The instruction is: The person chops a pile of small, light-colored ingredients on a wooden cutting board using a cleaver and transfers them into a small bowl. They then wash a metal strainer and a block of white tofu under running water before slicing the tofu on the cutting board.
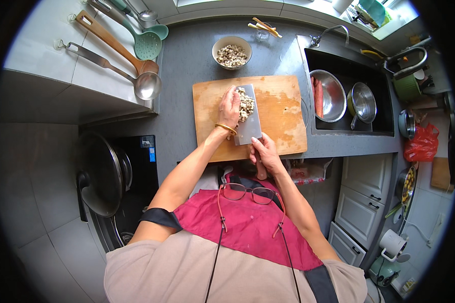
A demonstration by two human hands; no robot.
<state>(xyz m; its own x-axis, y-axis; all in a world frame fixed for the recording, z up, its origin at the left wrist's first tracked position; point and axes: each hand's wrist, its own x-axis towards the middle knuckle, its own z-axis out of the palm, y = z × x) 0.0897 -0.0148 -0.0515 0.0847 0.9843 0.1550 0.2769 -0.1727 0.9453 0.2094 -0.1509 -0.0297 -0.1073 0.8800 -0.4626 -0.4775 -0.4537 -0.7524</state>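
My right hand [266, 153] grips the wooden handle of a cleaver [250, 130], whose broad blade lies low over a wooden cutting board [278, 113]. On the blade sits a heap of chopped pale-and-dark pieces [246, 105], perhaps mushroom. My left hand [229, 108], with a bangle at the wrist, rests flat along the left side of the heap, its fingers together and touching it. Beyond the board stands a bowl [232, 42] partly filled with similar chopped pieces. Wet patches and a few scraps mark the right half of the board.
At the right, a black sink [381, 110] holds a steel bowl [335, 96] with reddish roots and a small steel pot [364, 102]. Sticks lie across a glass [262, 35] at the back. Utensils, including a ladle [148, 85], hang at left above a lidded pan [100, 174].
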